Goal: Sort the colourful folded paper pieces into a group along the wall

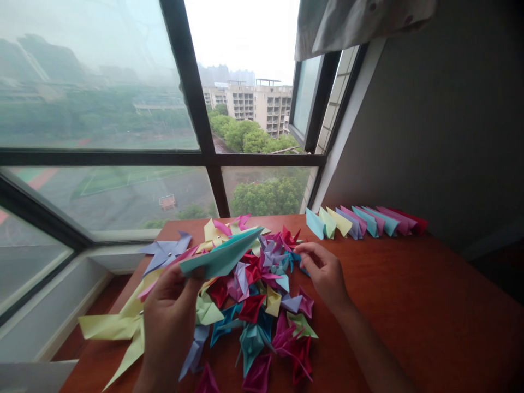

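My left hand [170,311] pinches a light blue paper airplane [225,255] between thumb and fingers, its nose tilted up to the right. Below the airplane spreads a heap of folded paper pieces, among them a red paper boat [251,308], a teal paper crane [251,341] and a yellow folded piece [273,301]. A yellow pinwheel [118,326] lies beside my left wrist. My right hand [325,270] hovers at the heap's right side, thumb and index finger slightly apart, close to a blue folded piece [293,259]. I see nothing held in it.
A row of several paper airplanes [344,222] stands along the back right of the brown table [393,295]. A purple-blue pinwheel [167,252] lies at the left edge. Behind the table are windows with a dark frame [262,160], one pane open; a curtain [327,24] hangs above.
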Available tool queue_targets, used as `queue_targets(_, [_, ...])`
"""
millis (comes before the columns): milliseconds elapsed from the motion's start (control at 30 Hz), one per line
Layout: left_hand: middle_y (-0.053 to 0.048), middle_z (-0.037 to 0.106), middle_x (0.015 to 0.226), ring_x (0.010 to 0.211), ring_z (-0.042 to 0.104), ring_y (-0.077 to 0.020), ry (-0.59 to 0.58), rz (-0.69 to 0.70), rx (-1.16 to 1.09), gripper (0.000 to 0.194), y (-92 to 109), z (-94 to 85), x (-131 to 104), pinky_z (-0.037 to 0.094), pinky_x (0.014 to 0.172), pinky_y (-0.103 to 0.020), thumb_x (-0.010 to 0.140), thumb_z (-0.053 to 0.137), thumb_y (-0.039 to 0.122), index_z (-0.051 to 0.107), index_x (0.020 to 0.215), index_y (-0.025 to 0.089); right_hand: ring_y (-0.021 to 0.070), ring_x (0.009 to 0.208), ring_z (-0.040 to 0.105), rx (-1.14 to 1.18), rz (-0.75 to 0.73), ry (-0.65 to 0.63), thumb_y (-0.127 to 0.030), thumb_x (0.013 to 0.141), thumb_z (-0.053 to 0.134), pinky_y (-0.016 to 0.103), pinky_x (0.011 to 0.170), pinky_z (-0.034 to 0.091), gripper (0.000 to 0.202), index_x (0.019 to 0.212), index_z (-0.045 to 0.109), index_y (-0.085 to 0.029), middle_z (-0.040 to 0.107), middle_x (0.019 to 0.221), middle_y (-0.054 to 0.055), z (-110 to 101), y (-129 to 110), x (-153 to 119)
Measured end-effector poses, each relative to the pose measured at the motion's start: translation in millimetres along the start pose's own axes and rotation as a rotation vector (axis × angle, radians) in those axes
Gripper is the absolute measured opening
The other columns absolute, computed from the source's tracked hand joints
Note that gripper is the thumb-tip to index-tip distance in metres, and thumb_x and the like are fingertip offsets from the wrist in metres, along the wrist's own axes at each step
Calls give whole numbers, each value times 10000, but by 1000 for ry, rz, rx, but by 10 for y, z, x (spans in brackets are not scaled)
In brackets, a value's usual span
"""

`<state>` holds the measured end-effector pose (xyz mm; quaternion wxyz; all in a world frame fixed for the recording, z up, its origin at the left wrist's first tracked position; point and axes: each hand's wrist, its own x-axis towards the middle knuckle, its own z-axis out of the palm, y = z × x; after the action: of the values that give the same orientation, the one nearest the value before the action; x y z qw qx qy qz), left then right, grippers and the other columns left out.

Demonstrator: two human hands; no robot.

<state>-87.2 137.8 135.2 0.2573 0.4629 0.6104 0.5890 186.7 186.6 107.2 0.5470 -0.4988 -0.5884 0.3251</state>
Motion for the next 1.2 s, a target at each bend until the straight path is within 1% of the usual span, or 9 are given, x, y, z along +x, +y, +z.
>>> queue_targets(100, [-59, 793, 921, 850, 747, -254, -72, -76, -175, 404, 96, 146, -80, 613, 722, -306, 799, 759, 451, 744, 1083, 165, 145, 661, 610, 195, 69, -121, -350, 908, 610, 258, 606, 495, 194, 964, 723, -203, 709, 887, 47, 98, -100, -96])
queue_targets(233, [-83, 789, 1009, 898, 739, -259, -270, -89, -231, 270, 140, 282, -195, 598, 695, -270, 792, 783, 368, 767, 982, 176, 114, 579, 567, 513, 240, -279, -432, 875, 679, 211, 495, 437, 373, 1172, 652, -208, 670, 791, 15, 204, -147, -191])
queue_targets(333, [-71, 787, 959, 858, 737, -247, -420, -77, -227, 211, 87, 347, -235, 598, 720, -278, 809, 761, 329, 772, 964, 186, 94, 554, 552, 608, 301, -234, -438, 857, 709, 203, 497, 437, 357, 1113, 669, -193, 645, 768, 3, 223, -147, -199])
queue_targets(467, [-44, 757, 868, 808, 716, -224, -537, -64, -167, 176, 22, 387, -249, 581, 704, -262, 842, 723, 306, 758, 971, 191, 91, 538, 535, 645, 322, -188, -423, 855, 716, 213, 514, 451, 287, 1017, 686, -188, 623, 721, -10, 202, -146, -173])
queue_targets(633, [-41, 733, 896, 780, 676, -204, -713, -104, -113, 298, 108, 354, -261, 557, 670, -250, 878, 695, 376, 728, 1119, 204, 111, 635, 556, 628, 338, -175, -438, 844, 729, 212, 575, 461, 302, 994, 690, -179, 636, 758, 8, 191, -127, -154])
queue_targets(833, [-62, 737, 938, 793, 671, -224, -725, -233, -192, 399, 195, 277, -219, 529, 621, -243, 907, 601, 536, 745, 1088, 211, 108, 635, 535, 611, 359, -221, -452, 823, 740, 206, 567, 438, 332, 982, 686, -165, 613, 754, 3, 173, -131, -145])
queue_targets(1000, [-42, 743, 985, 963, 663, -239, -775, -202, -205, 283, 238, 295, -225, 521, 841, -266, 884, 675, 451, 756, 1054, 240, 111, 613, 521, 484, 318, -371, -462, 838, 714, 209, 527, 412, 311, 924, 676, -166, 596, 734, -2, 232, -173, -204])
queue_targets(1133, [-22, 726, 906, 815, 650, -193, -794, -246, -233, 233, 247, 344, -286, 537, 811, -282, 898, 671, 405, 742, 1056, 248, 114, 668, 498, 349, 156, -412, -418, 868, 700, 226, 612, 424, 272, 796, 658, -160, 547, 724, -10, 302, -174, -271])
queue_targets(1200, [-21, 720, 912, 820, 646, -190, -777, -262, -246, 226, 241, 365, -306, 542, 778, -272, 890, 688, 391, 731, 1059, 247, 118, 686, 499, 302, 109, -406, -408, 871, 703, 232, 631, 425, 260, 800, 672, -160, 553, 740, -8, 320, -166, -291])
